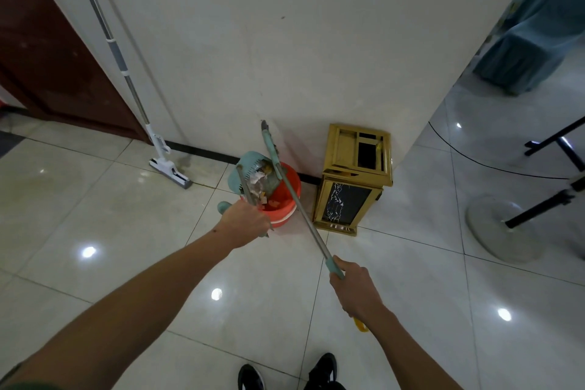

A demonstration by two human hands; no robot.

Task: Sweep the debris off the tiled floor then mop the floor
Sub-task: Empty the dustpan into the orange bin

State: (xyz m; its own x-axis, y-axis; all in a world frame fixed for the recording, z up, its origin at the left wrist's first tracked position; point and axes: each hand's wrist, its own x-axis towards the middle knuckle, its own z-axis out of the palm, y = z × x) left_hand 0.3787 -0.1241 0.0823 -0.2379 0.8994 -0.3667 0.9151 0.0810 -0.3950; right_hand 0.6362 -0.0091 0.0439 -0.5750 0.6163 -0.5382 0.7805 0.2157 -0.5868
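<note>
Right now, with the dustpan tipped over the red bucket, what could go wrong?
Debris could spill past the rim of the red bucket, since the dustpan overhangs its left side. The broom, held in the right hand and crossing the bucket, could knock it. The left hand grips the dustpan handle alone.

The mop (133, 85) handle runs off the top edge. The broom (294, 196) head is hidden behind the dustpan (250, 168) and red bucket (285, 199) (bristles unseen). The shoes (319, 372) are cut by the bottom edge.
</note>
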